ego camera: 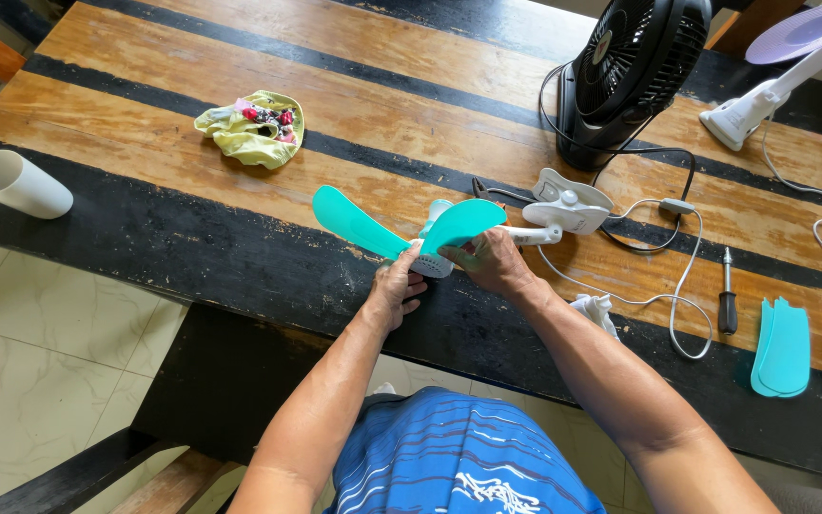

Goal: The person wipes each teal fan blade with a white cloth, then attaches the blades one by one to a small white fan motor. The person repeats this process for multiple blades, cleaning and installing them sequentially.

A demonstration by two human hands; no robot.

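- From the head camera, looking down over the person's forearms, both hands meet at the near edge of a worn wooden table (240, 205) painted in black and bare-wood stripes.
- The left hand (394, 286) is curled shut around the small white hub of a little clip fan (435, 249), fingers wrapped under it, thumb up against the hub's side.
- The right hand (494, 262) is closed in a pinch on a teal plastic fan blade (460, 225), fingertips pressed along the blade's lower edge where it joins the hub.
- A second teal blade (352, 222) sticks out to the left of the hub, tilted up and free of either hand.
- The fan's white arm runs right from the hub to a white clip base (571, 203) lying flat on the table, with a thin white cord (682, 286) looping away from it.
- Right of the hands, a black-handled screwdriver (727, 295) lies on the wood, and beyond it a stack of spare teal blades (782, 347) rests near the table's edge.
- Behind the clip base stands a black round desk fan (635, 67) with its dark cable trailing down.
- At far right, part of a white fan with lilac blades (792, 67) shows.
- Well to the left, a crumpled yellow-green cloth (251, 128) sits on the table, and a white plastic cup (16, 183) lies on its side at the left edge.
- The person wears a blue patterned shirt (459, 457), seen at the bottom.
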